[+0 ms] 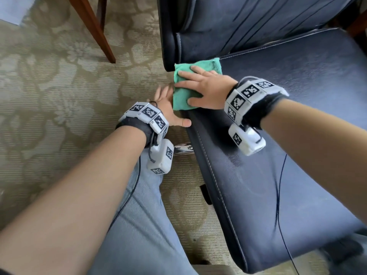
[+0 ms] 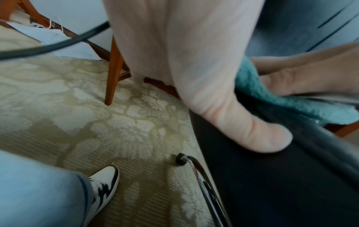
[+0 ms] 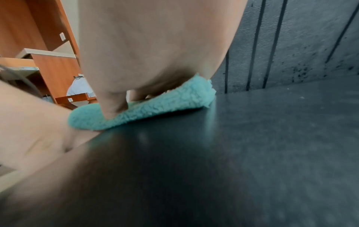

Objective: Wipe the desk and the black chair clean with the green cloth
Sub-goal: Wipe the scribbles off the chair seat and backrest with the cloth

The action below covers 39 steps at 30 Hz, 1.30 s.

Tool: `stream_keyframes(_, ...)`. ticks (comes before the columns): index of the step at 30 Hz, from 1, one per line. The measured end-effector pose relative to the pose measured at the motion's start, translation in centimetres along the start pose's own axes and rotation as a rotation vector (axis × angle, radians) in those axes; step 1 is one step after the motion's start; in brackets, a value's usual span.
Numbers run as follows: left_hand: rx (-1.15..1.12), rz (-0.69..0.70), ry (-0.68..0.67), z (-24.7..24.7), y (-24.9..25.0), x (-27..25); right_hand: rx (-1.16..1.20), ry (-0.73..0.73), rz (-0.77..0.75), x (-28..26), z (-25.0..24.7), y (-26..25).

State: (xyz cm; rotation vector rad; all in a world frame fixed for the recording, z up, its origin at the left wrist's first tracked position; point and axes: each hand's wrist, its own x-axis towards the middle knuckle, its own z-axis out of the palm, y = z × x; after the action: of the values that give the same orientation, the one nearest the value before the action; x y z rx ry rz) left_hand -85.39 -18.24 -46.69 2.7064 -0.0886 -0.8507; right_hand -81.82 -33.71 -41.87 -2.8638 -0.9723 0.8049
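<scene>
The black chair fills the right of the head view, its seat dusty and its backrest at the top. A folded green cloth lies on the seat's left corner by the backrest. My right hand presses flat on the green cloth, fingers spread. My left hand sits at the seat's left edge, just beside the cloth, palm open. Its thumb rests on the seat's side, with the cloth just behind. The desk top is out of view.
Patterned beige carpet lies to the left. A wooden furniture leg stands at the upper left. My jeans-clad leg and shoe are close to the chair. The chair's chrome base runs under the seat.
</scene>
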Motion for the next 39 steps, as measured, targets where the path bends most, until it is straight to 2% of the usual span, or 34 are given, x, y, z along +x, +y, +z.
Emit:
stream_keyframes(6, -0.005, -0.047, 0.014, -0.4, -0.5, 0.2, 0.045, 0.032, -0.009, -1.7, 1.3, -0.4)
stream_keyframes(9, -0.030, -0.035, 0.053, -0.2, -0.3, 0.1, 0.043, 0.014, -0.039, -5.2, 3.0, -0.8)
stream_keyframes(13, -0.010, -0.032, 0.003, -0.3, -0.3, -0.1, 0.034, -0.066, -0.102, -10.8, 5.8, -0.6)
stream_keyframes(15, -0.010, -0.033, -0.006, -0.5, -0.2, -0.1, 0.016, -0.080, -0.068, -12.1, 6.4, 0.2)
stream_keyframes(18, -0.046, -0.032, -0.012, -0.4, -0.1, 0.0, 0.011, -0.079, 0.012, -11.1, 5.7, 0.7)
stream_keyframes(23, -0.033, -0.024, -0.012, 0.2, -0.5, 0.5, 0.107, 0.054, 0.142, -4.5, 2.4, 1.5)
stream_keyframes(27, -0.010, -0.005, -0.007, 0.2, -0.6, 1.0, 0.119, 0.068, 0.227, 0.3, -0.2, 2.7)
stream_keyframes(30, -0.010, -0.005, -0.013, 0.0, -0.6, 1.0, 0.159, 0.084, 0.256, 1.6, -1.0, 3.3)
stream_keyframes(34, 0.010, -0.017, -0.022, -0.6, -0.2, 0.7, 0.187, 0.130, 0.193, -0.8, 0.3, 3.2)
stream_keyframes(37, 0.006, -0.036, -0.048, -1.1, 0.2, 0.2, 0.224, 0.138, 0.125, -5.3, 3.0, 3.0)
stream_keyframes(39, -0.008, -0.032, -0.050, -1.6, 0.5, -0.2, 0.223, 0.089, 0.114, -8.8, 4.8, 2.8)
